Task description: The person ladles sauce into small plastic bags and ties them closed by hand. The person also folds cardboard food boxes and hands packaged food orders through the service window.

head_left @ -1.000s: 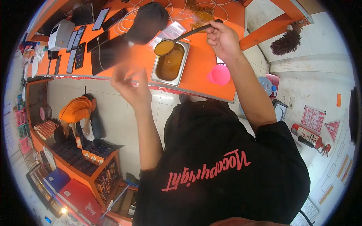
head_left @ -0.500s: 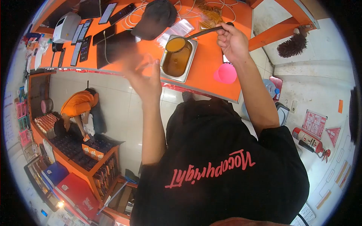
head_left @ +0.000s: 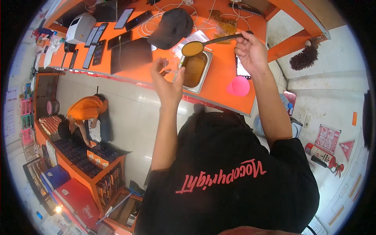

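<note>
My right hand (head_left: pixel 252 53) is closed around the handle of a black ladle (head_left: pixel 225 38). Its bowl, filled with amber liquid (head_left: pixel 192 49), hangs over the far end of a rectangular metal pan (head_left: pixel 210 62), which holds more of that liquid. To the left of the pan, my left hand (head_left: pixel 169 88) pinches a small clear plastic thing (head_left: pixel 170 65) between thumb and fingers; whether it is a bag or a cup I cannot tell. A pink funnel (head_left: pixel 238 86) lies near the counter's right corner. Behind the pan are clear plastic bags (head_left: pixel 197 36).
Several phones (head_left: pixel 124 18), a black cap (head_left: pixel 171 28), white cables (head_left: pixel 203 11) and a white boxy device (head_left: pixel 79 28) crowd the orange counter (head_left: pixel 221 74). Another phone (head_left: pixel 242 69) lies below my right hand. A person in orange (head_left: pixel 86 107) bends over a display case on the left.
My left hand, blurred before, has come right beside the pan with the clear plastic thing. The ladle stays raised over the pan. The whole view has shifted slightly.
</note>
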### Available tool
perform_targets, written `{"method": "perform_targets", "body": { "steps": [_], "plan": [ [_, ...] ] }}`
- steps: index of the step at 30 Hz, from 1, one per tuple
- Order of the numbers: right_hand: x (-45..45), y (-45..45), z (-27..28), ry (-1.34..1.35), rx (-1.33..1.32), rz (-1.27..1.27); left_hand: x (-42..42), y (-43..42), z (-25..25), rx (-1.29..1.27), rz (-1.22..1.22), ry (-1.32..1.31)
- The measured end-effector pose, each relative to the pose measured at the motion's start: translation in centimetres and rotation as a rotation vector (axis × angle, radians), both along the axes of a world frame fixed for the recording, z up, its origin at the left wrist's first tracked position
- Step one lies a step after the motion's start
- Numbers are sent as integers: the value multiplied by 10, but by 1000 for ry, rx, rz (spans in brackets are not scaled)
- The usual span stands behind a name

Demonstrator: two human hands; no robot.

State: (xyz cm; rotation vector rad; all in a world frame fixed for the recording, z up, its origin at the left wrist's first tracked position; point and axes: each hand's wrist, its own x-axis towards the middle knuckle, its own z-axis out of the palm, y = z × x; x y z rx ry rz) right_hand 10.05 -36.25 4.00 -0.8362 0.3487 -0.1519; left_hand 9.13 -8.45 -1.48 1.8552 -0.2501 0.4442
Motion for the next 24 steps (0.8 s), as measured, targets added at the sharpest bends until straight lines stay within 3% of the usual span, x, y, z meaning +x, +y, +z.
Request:
{"method": "perform_targets", "body": {
  "steps": [24],
  "plan": [
    [3,0,9,18,12,13,1,1,3,25,-13,-10]
  ]
}}
